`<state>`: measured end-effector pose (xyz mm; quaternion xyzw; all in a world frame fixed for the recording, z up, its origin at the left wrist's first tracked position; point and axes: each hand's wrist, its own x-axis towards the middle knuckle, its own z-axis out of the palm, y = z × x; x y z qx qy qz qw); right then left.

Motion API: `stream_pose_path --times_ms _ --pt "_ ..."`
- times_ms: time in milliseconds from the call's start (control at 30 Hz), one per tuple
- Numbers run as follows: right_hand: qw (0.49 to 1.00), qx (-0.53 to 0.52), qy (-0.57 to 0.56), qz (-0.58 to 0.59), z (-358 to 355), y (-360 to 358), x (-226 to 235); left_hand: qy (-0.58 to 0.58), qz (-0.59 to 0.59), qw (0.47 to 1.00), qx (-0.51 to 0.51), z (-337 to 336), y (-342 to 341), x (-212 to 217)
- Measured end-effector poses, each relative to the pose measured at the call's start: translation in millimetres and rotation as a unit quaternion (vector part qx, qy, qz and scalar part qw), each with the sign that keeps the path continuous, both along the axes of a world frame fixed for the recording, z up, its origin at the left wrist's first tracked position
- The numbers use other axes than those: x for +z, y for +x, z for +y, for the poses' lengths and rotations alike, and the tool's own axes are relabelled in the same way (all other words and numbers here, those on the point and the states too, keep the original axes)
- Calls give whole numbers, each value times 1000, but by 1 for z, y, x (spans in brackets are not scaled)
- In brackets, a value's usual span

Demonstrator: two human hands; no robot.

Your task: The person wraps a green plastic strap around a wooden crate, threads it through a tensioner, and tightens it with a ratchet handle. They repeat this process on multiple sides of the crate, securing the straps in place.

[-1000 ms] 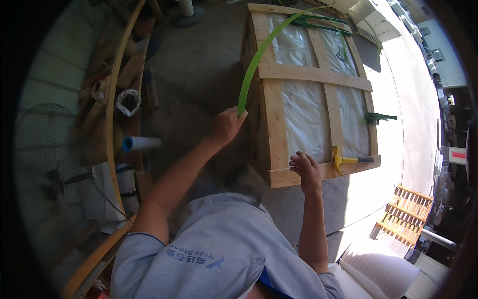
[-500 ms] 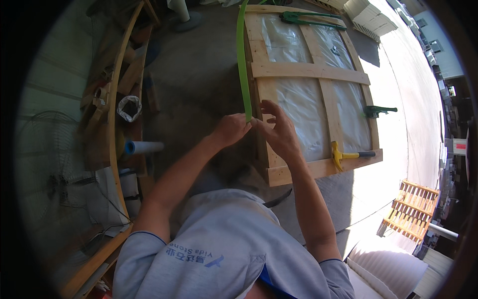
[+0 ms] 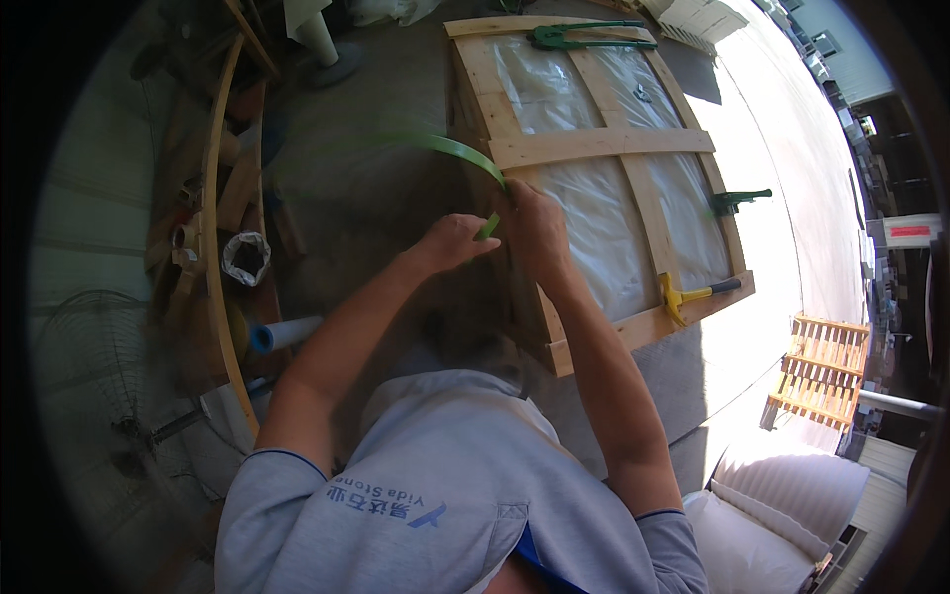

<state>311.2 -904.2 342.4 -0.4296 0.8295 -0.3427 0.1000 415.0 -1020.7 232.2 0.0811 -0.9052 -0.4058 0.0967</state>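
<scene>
A green strap [image 3: 457, 150] curves in from the left and runs into my right hand [image 3: 534, 223], whose fingers are closed on it beside the crate's near left edge. Its short end pokes out at my left hand [image 3: 457, 243], pinched between thumb and fingers. The wooden crate [image 3: 604, 148] has light slats over clear plastic wrapping. On its near rail lies a claw hammer [image 3: 683, 295] with a yellow head and black grip. Across the far end rests a long-handled green tool [image 3: 584, 38]. Another green tool [image 3: 737, 201] sits at the right edge.
On the left stands a wooden rack [image 3: 213, 198] with scraps, a bagged roll [image 3: 245, 259] and a blue-cored roll [image 3: 282, 335]. Behind it is a wire fan [image 3: 94, 356]. At right are a wooden pallet [image 3: 819, 371] and large white foam rolls [image 3: 782, 485].
The strap, formerly stretching straight away from me, now bends off to the left. My right hand has moved away from me along it and closed on it, while the left keeps its end.
</scene>
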Motion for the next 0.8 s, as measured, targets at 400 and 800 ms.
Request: stream_pose_path --times_ms 400,800 --pt "961 -102 -156 -205 -32 38 -13 -168 94 961 196 13 -2 -38" --pt "981 -140 113 -71 0 64 -6 564 -78 821 43 -25 113 48"
